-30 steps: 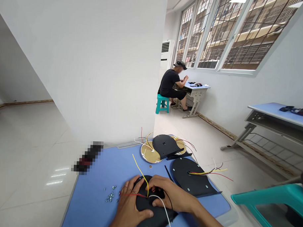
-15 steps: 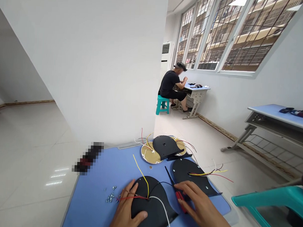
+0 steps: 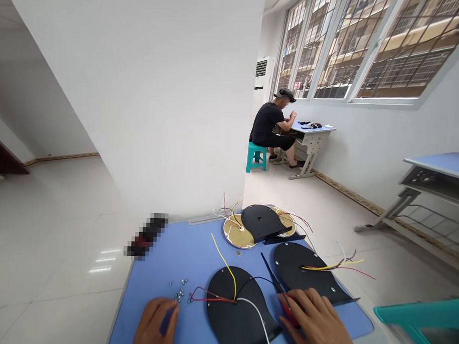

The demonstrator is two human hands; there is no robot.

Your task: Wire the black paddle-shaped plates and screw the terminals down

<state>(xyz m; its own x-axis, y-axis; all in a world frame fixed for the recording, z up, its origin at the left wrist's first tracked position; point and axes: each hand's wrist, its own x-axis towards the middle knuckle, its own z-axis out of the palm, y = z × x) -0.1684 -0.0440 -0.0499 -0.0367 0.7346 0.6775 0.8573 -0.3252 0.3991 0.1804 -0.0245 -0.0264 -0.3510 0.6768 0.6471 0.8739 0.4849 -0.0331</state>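
My left hand [image 3: 156, 322] is at the pile of small screws [image 3: 179, 294], thumb and forefinger curled together at its near edge. Whatever may be between the fingertips is too small to make out. To its right lies a flat black rounded plate [image 3: 228, 317], with yellow, white, black and red wires coming out of a central hole. My right hand [image 3: 314, 320] rests on the table right of this plate, closed around the red handle of a screwdriver [image 3: 273, 274]. The tool's dark shaft points away and to the left.
Behind my right hand lies a second black plate [image 3: 309, 270] with wires. Farther back, another black plate [image 3: 263, 223] rests on round gold-coloured discs [image 3: 238, 237]. A pixelated object [image 3: 146, 237] is at the left edge. A teal stool [image 3: 416, 311] stands right; a person [image 3: 271, 123] sits beyond.
My left hand has let go of the wired black plate and moved left to the screws. My right hand stays at the screwdriver. The whole view has shifted slightly.
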